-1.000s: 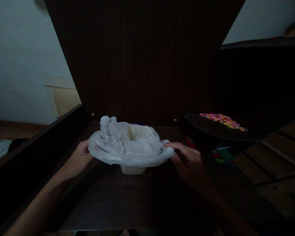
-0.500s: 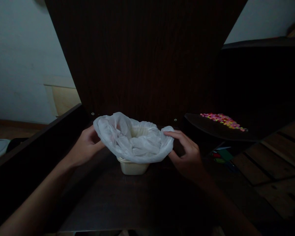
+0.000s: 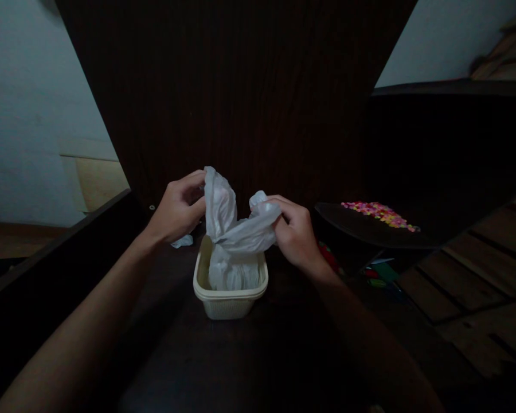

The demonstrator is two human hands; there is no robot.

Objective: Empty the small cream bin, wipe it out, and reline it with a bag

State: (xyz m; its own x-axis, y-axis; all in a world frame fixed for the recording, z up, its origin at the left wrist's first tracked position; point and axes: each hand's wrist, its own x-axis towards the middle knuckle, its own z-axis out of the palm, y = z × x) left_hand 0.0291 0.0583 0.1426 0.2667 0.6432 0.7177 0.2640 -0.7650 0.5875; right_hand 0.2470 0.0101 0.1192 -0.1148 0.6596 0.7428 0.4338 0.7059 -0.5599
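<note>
Over the cream container point(image 3: 229, 308), I am watching left hand point(image 3: 178, 209) and right hand point(image 3: 298, 235) pinching the white bag point(image 3: 246, 236), which uneven pulling could tear.

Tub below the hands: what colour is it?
The tub is cream, showing best in the head view.

Pale wall point(image 3: 21, 115), dark wooden panel point(image 3: 241, 103)

Both slender forearms point(image 3: 92, 318) and hands point(image 3: 176, 211) are bare.
</note>
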